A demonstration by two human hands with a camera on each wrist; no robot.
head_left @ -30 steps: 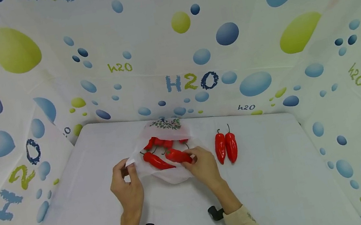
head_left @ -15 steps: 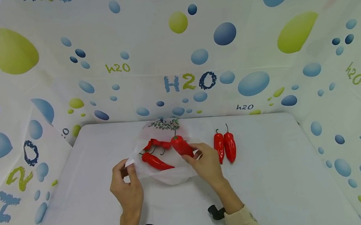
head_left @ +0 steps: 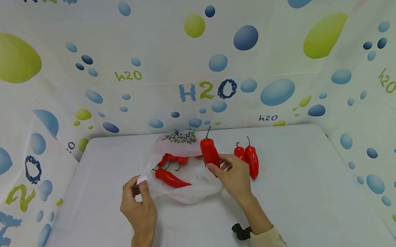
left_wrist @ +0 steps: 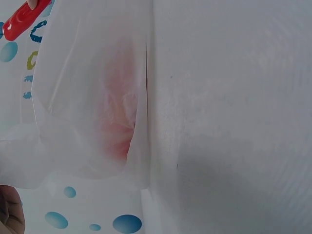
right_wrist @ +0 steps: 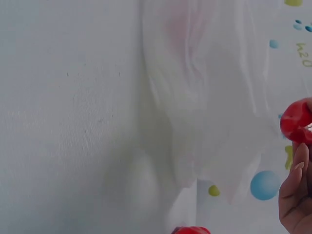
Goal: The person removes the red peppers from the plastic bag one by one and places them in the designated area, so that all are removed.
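Note:
My left hand (head_left: pixel 139 206) pinches the left edge of a thin white plastic bag (head_left: pixel 193 195), whose mouth gapes. With thumb and fingers my right hand (head_left: pixel 235 178) grips a red pepper (head_left: pixel 208 150) by its lower end, stem up, above the bag's right side. Inside the bag lies a red pepper (head_left: pixel 171 178), with several more red peppers (head_left: pixel 178 159) behind it, partly hidden by the bag's upper flap. In the left wrist view, red shows blurred through the bag (left_wrist: pixel 73 87). The held pepper (right_wrist: pixel 295 119) appears at the right edge of the right wrist view.
Two red peppers lie side by side on the white table (head_left: pixel 302 193), right of the bag: a nearer-left pepper (head_left: pixel 239 153), partly covered by my right hand, and a right pepper (head_left: pixel 252 162). A curtain (head_left: pixel 153 39) with coloured dots hangs behind and at both sides.
My right hand has lifted the pepper out of the bag and moved right, turning it from lying flat to stem up. My left hand keeps its pinch on the bag's edge.

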